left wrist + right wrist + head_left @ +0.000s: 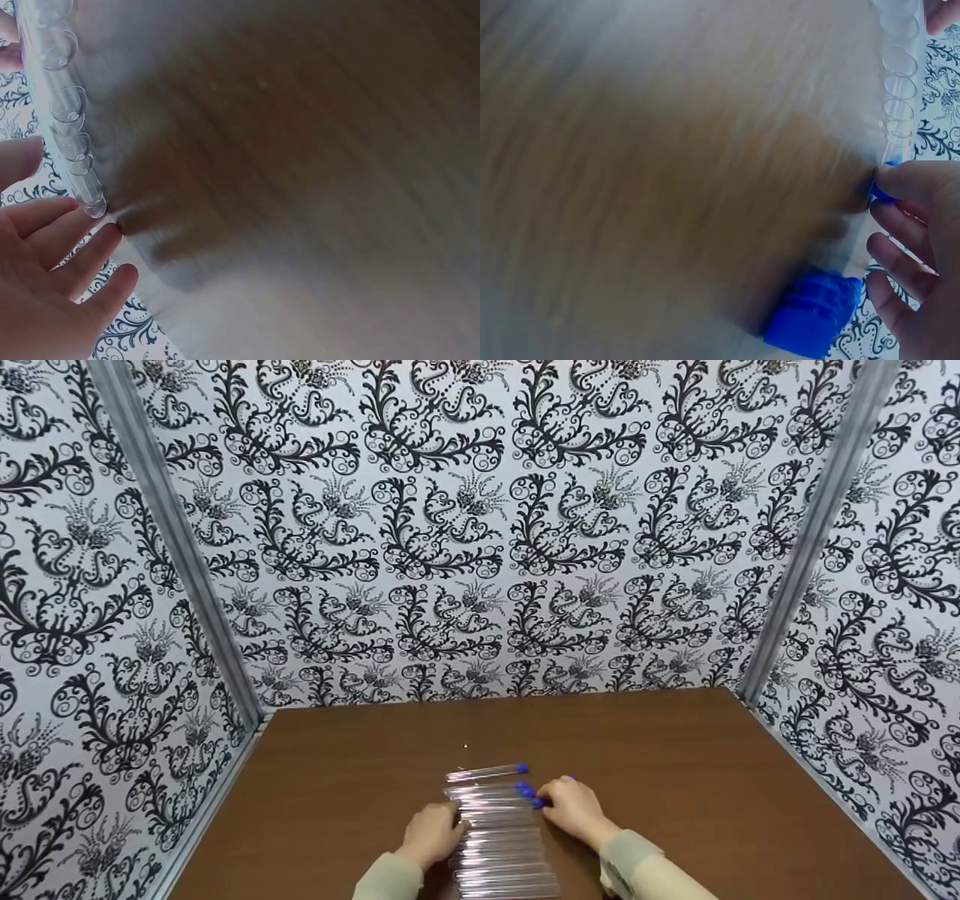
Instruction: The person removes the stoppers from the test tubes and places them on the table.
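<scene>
Clear test tubes lie side by side in a row on the brown table, rounded ends to the left and open mouths to the right. Several at the far end wear blue caps. My right hand pinches a blue cap between thumb and forefinger at a tube's mouth; how far the cap is seated is hidden. At the rounded ends, my left hand has its fingers loosely extended, the forefinger touching a tube's tip. More blue caps lie on the table near my right hand.
One capped tube lies a little apart, beyond the row. The brown table is bounded by patterned walls at the back and sides, with grey posts at the corners.
</scene>
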{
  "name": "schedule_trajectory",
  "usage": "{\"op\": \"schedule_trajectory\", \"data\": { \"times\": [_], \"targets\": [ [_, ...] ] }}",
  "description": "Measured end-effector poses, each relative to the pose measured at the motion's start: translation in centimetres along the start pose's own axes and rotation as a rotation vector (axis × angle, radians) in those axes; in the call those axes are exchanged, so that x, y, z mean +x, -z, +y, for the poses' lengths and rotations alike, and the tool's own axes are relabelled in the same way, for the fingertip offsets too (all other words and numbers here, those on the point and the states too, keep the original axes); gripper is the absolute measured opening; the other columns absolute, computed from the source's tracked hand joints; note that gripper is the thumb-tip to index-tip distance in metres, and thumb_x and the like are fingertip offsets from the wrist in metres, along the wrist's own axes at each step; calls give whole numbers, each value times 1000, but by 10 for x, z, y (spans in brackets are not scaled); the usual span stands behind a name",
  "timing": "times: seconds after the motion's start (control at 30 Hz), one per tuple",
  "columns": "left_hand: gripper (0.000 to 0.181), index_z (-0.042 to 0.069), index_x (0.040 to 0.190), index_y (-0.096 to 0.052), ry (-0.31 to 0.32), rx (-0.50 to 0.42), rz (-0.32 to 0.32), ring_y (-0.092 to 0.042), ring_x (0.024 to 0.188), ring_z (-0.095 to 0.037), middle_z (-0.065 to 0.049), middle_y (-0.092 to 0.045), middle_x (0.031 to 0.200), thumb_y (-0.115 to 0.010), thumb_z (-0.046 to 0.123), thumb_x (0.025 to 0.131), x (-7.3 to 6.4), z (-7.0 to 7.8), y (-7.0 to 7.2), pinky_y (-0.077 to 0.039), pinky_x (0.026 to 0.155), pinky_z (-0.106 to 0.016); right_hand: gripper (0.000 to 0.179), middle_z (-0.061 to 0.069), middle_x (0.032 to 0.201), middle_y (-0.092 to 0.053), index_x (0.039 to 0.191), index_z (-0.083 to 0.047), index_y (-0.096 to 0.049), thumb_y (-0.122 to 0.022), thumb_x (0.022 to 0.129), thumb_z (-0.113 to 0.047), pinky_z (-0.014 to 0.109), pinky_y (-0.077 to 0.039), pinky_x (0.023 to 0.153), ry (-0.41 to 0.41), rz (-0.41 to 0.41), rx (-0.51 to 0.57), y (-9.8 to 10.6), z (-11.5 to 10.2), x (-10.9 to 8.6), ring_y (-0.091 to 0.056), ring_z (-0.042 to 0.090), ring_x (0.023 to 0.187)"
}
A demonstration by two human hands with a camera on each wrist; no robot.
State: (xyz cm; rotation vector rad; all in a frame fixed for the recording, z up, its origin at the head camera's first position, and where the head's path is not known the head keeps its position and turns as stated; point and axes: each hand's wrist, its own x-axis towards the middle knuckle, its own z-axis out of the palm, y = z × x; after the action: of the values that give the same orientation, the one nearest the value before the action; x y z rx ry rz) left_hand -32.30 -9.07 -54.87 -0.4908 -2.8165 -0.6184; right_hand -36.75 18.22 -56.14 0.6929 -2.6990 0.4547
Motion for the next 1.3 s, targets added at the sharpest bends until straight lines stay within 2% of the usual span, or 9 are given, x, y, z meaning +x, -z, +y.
{"op": "schedule_trajectory", "data": {
  "times": [0.13,0.27,0.37,0.43,0.57,0.83,1.0,1.17,1.3],
  "targets": [
    [35,1,111,-67,3,-14,-12,-65,90,-40,-18,-69,100,-69,25,86,-2,1,1,-51,73,-54,19,0,89,-72,91,-9,-76,-77,72,-10,38,-53,70,8,34,-11,0,-2,-3,-62,20,81],
    [39,-1,116,-65,9,-45,-32,-63,97,-40,-19,-68,106,-69,25,87,-3,2,4,-49,80,-55,16,0,89,-71,92,-9,-76,-75,75,-9,38,-53,72,-2,24,0,2,-3,-4,-63,21,82],
    [40,-2,118,-65,-3,-55,-13,-62,102,-39,-19,-67,111,-69,23,87,-2,3,7,-48,85,-55,15,0,91,-71,93,-9,-76,-74,78,-9,38,-53,73,-18,17,19,6,-5,-3,-63,21,83],
    [41,-1,119,-65,-24,-45,29,-62,104,-38,-19,-67,113,-70,22,86,-1,3,9,-47,87,-54,15,0,91,-71,93,-9,-76,-73,78,-9,37,-53,72,-23,21,27,9,-6,-2,-63,20,83],
    [41,2,115,-67,-61,2,138,-64,97,-37,-17,-68,107,-75,21,80,1,3,12,-49,81,-53,16,0,91,-70,94,-9,-75,-72,78,-9,37,-53,71,-20,41,44,15,-9,0,-63,19,82],
    [45,6,117,-66,-25,3,237,-64,93,-35,-16,-67,106,-79,20,76,0,7,20,-48,78,-51,21,1,92,-69,97,-10,-75,-72,76,-10,39,-53,72,29,109,34,31,-15,2,-63,21,85],
    [43,10,116,-68,-48,20,332,-65,88,-29,-9,-68,102,-79,18,75,2,5,27,-48,76,-46,24,1,93,-70,99,-9,-75,-73,75,-11,39,-53,73,79,169,46,39,-23,5,-63,22,86],
    [31,12,103,-71,-105,83,417,-64,82,-24,-3,-66,92,-80,16,74,4,3,33,-46,70,-43,24,-1,89,-69,96,-9,-75,-75,72,-9,36,-52,69,138,236,17,45,-27,9,-60,19,82],
    [21,15,95,-72,-133,130,454,-63,81,-21,1,-65,88,-80,16,75,4,3,37,-46,70,-41,23,-1,88,-67,96,-8,-75,-76,72,-11,35,-51,71,156,235,-9,51,-29,11,-58,19,82]
  ]
}}
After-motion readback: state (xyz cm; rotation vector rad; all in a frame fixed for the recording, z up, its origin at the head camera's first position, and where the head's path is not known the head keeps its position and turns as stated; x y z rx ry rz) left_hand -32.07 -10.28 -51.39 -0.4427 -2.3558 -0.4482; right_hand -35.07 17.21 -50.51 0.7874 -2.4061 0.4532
